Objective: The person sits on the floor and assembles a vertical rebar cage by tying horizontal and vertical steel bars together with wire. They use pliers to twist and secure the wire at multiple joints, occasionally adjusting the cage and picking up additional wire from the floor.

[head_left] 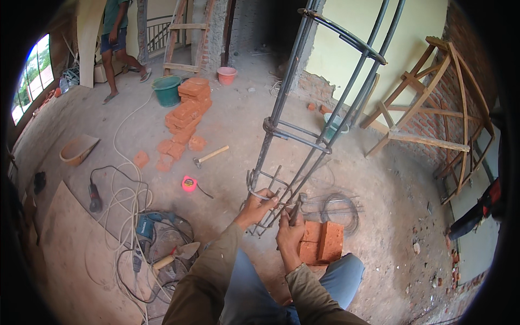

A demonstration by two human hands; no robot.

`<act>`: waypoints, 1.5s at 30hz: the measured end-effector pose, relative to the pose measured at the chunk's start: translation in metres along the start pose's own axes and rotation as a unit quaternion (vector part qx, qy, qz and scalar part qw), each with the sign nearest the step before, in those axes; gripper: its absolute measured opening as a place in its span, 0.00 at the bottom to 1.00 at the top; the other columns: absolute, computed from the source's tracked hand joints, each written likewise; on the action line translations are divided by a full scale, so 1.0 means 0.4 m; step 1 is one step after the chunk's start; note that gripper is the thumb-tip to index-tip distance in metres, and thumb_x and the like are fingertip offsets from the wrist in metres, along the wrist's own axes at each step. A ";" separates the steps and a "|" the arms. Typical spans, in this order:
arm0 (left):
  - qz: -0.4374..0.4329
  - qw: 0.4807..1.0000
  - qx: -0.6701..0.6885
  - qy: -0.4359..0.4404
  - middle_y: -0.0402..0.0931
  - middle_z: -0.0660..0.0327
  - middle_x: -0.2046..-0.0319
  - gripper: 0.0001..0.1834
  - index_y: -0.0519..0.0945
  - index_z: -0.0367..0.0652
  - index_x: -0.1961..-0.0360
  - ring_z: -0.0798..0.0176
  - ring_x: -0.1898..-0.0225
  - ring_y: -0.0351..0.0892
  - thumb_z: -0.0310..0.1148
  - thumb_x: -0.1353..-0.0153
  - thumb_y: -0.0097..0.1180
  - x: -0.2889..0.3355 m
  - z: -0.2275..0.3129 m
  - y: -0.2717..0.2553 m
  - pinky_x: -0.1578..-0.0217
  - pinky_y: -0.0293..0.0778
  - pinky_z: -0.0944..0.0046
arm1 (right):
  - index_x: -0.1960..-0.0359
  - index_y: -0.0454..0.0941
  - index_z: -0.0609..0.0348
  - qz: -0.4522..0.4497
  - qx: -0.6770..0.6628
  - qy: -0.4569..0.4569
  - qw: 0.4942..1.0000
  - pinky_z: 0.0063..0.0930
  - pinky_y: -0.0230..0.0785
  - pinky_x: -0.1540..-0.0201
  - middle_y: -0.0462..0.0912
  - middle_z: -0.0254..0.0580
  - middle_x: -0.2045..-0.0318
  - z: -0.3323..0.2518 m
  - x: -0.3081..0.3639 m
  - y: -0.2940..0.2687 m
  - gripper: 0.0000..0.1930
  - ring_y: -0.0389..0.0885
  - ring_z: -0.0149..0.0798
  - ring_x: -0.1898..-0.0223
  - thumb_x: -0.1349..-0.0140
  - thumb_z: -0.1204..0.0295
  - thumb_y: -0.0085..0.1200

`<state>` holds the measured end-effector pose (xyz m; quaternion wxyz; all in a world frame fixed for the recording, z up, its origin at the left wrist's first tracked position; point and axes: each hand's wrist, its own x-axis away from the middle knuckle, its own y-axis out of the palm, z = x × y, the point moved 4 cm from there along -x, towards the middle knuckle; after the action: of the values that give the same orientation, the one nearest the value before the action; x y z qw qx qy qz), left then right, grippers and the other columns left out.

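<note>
A tall steel rebar cage (269, 125) leans up from in front of me, its long bars joined by square stirrups. My left hand (258, 208) is closed around the steel at the cage's low end, by a stirrup (254, 187). Just right of it, my right hand (291, 234) grips a dark metal tool that looks like pincers (296, 210), its head up against the bars. My fingers partly hide the tool's shape and the spot where it meets the steel. Orange bricks (330, 241) lie below my right hand, beside my knee.
Coiled wire (341, 214) lies right of the cage. A hammer (211, 156), pink tape measure (189, 184), and stacked bricks (187, 111) are ahead. At left are a drill (144, 227), trowel (176, 255) and tangled cords. A wooden trestle (428, 103) stands right; a person (115, 43) walks far left.
</note>
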<state>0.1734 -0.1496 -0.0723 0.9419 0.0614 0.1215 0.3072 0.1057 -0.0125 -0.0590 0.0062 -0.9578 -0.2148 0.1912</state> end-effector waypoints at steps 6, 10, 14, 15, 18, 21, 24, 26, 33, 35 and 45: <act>-0.020 0.999 0.030 0.000 0.76 0.64 0.65 0.07 0.76 0.37 0.62 0.71 0.61 0.78 0.30 0.32 0.55 -0.002 0.001 0.000 0.58 0.75 0.67 | 0.61 0.80 0.67 -0.069 -0.085 0.131 0.985 0.21 0.68 0.70 0.79 0.33 0.73 0.029 0.031 -0.008 0.07 0.73 0.24 0.73 0.36 0.74 0.59; -0.020 1.000 0.005 -0.021 0.76 0.64 0.65 0.06 0.76 0.37 0.62 0.70 0.61 0.79 0.30 0.32 0.56 -0.004 0.009 -0.004 0.58 0.75 0.67 | 0.59 0.79 0.67 -0.068 -0.078 0.132 0.986 0.20 0.68 0.67 0.80 0.33 0.70 0.011 0.034 0.016 0.08 0.74 0.24 0.70 0.38 0.76 0.60; -0.023 1.000 -0.004 -0.016 0.76 0.64 0.66 0.06 0.76 0.37 0.63 0.71 0.62 0.78 0.29 0.32 0.56 -0.003 0.022 -0.002 0.59 0.75 0.68 | 0.60 0.78 0.66 -0.072 -0.007 0.121 0.990 0.23 0.69 0.65 0.79 0.35 0.68 0.002 0.038 0.025 0.08 0.75 0.26 0.68 0.39 0.78 0.60; -0.020 1.000 0.006 -0.018 0.76 0.64 0.66 0.05 0.76 0.37 0.63 0.71 0.63 0.78 0.28 0.33 0.56 -0.002 0.021 -0.001 0.59 0.74 0.68 | 0.60 0.79 0.66 -0.078 0.017 0.080 0.994 0.24 0.69 0.64 0.79 0.37 0.68 -0.006 0.039 0.024 0.07 0.76 0.28 0.67 0.39 0.78 0.60; -0.025 1.000 0.017 -0.008 0.75 0.65 0.69 0.04 0.75 0.38 0.65 0.72 0.65 0.75 0.26 0.34 0.55 -0.005 0.011 0.005 0.62 0.72 0.69 | 0.61 0.79 0.64 -0.084 0.099 -0.021 0.991 0.29 0.69 0.61 0.77 0.43 0.68 -0.027 0.033 0.021 0.06 0.77 0.37 0.66 0.40 0.78 0.59; -0.003 0.998 -0.042 0.051 0.72 0.68 0.74 0.05 0.74 0.39 0.69 0.74 0.68 0.68 0.24 0.36 0.56 -0.015 0.006 -0.002 0.66 0.68 0.70 | 0.65 0.77 0.64 -0.106 0.128 -0.123 0.978 0.42 0.66 0.64 0.74 0.53 0.70 -0.047 0.019 0.020 0.06 0.74 0.56 0.67 0.43 0.78 0.60; 0.001 0.991 -0.110 0.077 0.70 0.70 0.75 0.09 0.75 0.38 0.71 0.75 0.67 0.66 0.29 0.34 0.59 -0.026 -0.001 -0.002 0.67 0.67 0.69 | 0.61 0.78 0.65 -0.068 0.134 -0.234 0.961 0.40 0.72 0.54 0.79 0.52 0.63 -0.061 0.005 0.011 0.13 0.78 0.53 0.60 0.50 0.87 0.57; -0.007 0.989 -0.129 0.077 0.71 0.67 0.74 0.08 0.75 0.36 0.69 0.74 0.67 0.67 0.27 0.35 0.58 -0.027 -0.002 -0.002 0.66 0.68 0.68 | 0.61 0.77 0.66 -0.064 0.137 -0.231 0.961 0.38 0.72 0.57 0.79 0.52 0.64 -0.049 0.000 0.011 0.13 0.79 0.53 0.61 0.49 0.87 0.54; -0.034 0.992 -0.088 0.086 0.74 0.67 0.74 0.07 0.75 0.38 0.69 0.74 0.67 0.70 0.29 0.37 0.59 -0.013 0.032 -0.003 0.63 0.68 0.68 | 0.63 0.76 0.69 -0.021 0.118 -0.181 0.976 0.40 0.68 0.65 0.76 0.53 0.72 -0.022 0.002 0.037 0.06 0.76 0.52 0.70 0.39 0.78 0.57; -0.019 0.985 -0.129 0.110 0.76 0.67 0.73 0.06 0.76 0.38 0.69 0.74 0.67 0.73 0.28 0.37 0.59 -0.014 0.034 -0.002 0.63 0.70 0.68 | 0.64 0.76 0.70 -0.006 0.100 -0.167 0.981 0.41 0.67 0.66 0.75 0.54 0.73 -0.026 0.009 0.039 0.06 0.75 0.53 0.70 0.39 0.78 0.56; -0.028 0.998 -0.026 0.042 0.74 0.67 0.76 0.11 0.76 0.40 0.66 0.75 0.76 0.70 0.36 0.29 0.51 -0.005 0.050 -0.003 0.73 0.70 0.70 | 0.60 0.76 0.67 0.037 -0.184 0.197 0.962 0.24 0.69 0.70 0.77 0.37 0.72 -0.044 0.048 0.102 0.10 0.76 0.30 0.72 0.28 0.71 0.47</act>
<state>0.1778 -0.1527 -0.0530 0.9455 0.0203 0.1543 0.2861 0.1449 -0.0404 -0.0535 -0.1349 -0.9683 -0.2056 -0.0436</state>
